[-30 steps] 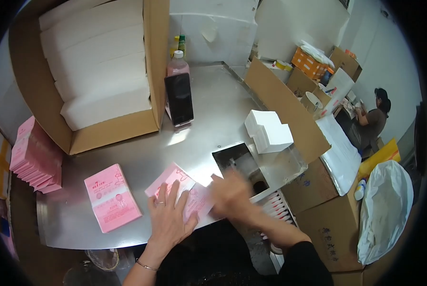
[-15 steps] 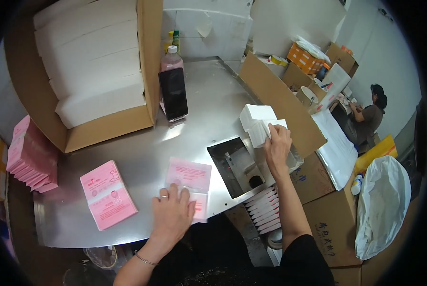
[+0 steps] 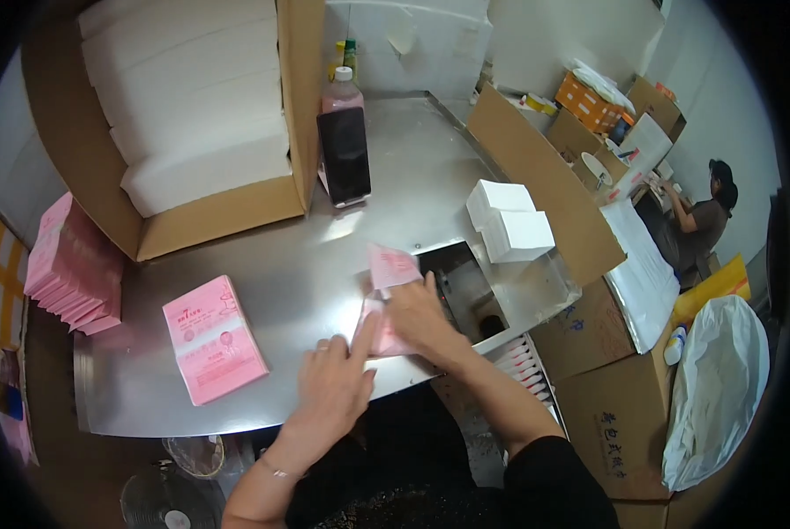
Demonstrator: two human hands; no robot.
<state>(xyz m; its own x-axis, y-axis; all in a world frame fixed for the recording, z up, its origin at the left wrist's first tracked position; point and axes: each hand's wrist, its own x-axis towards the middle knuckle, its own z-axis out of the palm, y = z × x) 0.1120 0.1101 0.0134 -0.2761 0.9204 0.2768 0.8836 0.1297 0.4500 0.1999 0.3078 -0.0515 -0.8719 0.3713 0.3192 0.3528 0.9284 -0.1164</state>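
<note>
On the metal table, a pink printed plastic wrapper (image 3: pixel 392 266) lies by the edge of a rectangular opening. My right hand (image 3: pixel 426 319) is closed over its middle, fingers pointing down; what sits under the palm is hidden. From the left, my left hand (image 3: pixel 335 381) reaches in with its fingers apart and the index finger stretched onto the wrapper's near part. Farther right stand two white stacks of folded tissue (image 3: pixel 516 231), apart from both hands. To the left lies a flat pile of pink wrappers (image 3: pixel 214 339) with a pale band across it.
A large carton (image 3: pixel 218 234) of white paper bundles stands at the back left. Several pink packs (image 3: pixel 70 264) stand at the left edge. A phone (image 3: pixel 344 159) leans on a bottle (image 3: pixel 342 88). Cartons (image 3: pixel 611 432) and a white bag (image 3: pixel 717 388) are at right, where another person (image 3: pixel 708 212) sits.
My right hand has moved from the white tissue stacks down left onto the pink wrapper. My left hand stays by the wrapper, its index finger now stretched out. The view has shifted slightly.
</note>
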